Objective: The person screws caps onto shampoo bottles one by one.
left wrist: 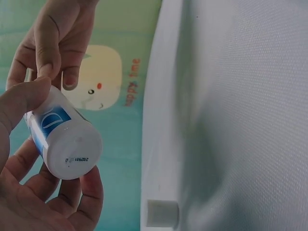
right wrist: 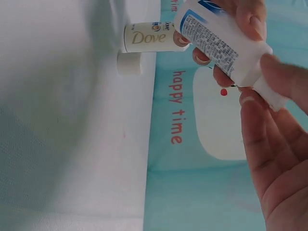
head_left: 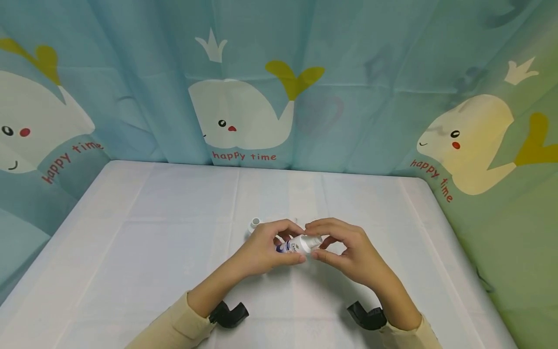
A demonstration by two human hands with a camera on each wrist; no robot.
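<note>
White bottle (head_left: 301, 245) in both hands (head_left: 265, 248) (head_left: 355, 251), well apart from table's far edge (head_left: 270, 173).

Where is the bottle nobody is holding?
In the head view, the bottle stands on the table just left of centre, partly hidden behind the left hand; the right wrist view shows it beside a white cylinder.

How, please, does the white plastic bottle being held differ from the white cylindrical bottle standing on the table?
The held bottle carries blue label areas; the standing bottle shows gold Dove lettering. The held bottle tilts in the left hand; the standing bottle is upright. Both are mostly white.
</note>
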